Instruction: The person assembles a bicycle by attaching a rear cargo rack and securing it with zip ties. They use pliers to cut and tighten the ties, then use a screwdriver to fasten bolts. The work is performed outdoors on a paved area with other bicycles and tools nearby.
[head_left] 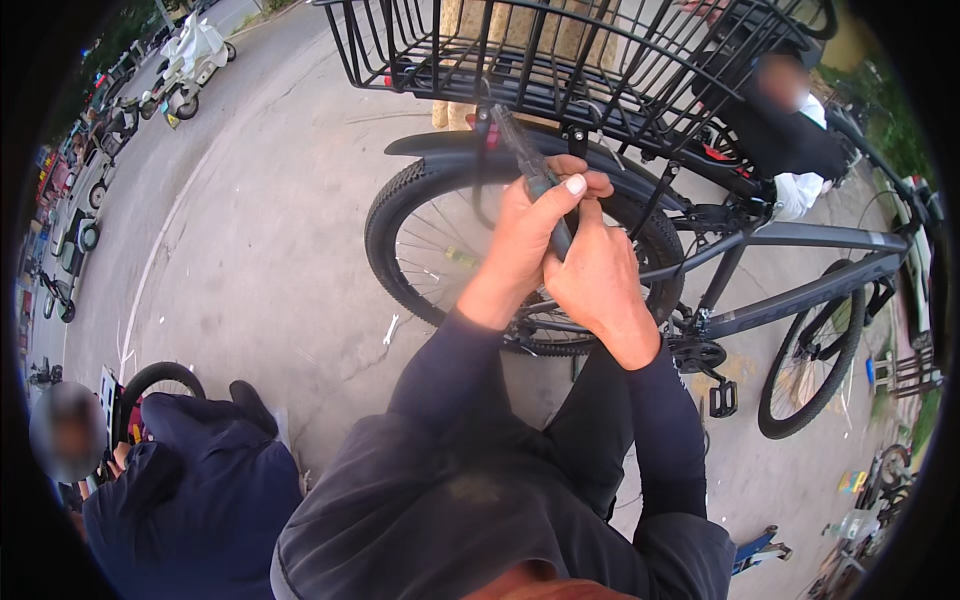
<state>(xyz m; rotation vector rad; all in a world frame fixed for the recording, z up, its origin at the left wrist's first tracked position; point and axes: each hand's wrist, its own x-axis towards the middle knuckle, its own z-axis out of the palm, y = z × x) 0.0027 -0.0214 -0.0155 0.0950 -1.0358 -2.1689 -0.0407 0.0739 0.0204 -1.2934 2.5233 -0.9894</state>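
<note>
Over the rear wheel [385, 240] of a dark grey bicycle, both my hands grip a hand tool [520, 140]. It looks like a pair of pliers, with a dark metal nose and darker handles, and is slightly blurred. My left hand [520, 235] wraps around it with the thumb on top. Lower on the handles, my right hand [600, 285] is closed, its fingers partly hidden by the left. The tool's nose points up and left, close to the underside of a black wire basket [440, 85] above the black mudguard [420, 143].
A spanner [391, 329] lies on the concrete ground left of the wheel. One person [200, 470] crouches at lower left beside another wheel; a second person [775, 130] is beyond the bicycle frame [810, 292]. Parked scooters [190, 70] line the far left.
</note>
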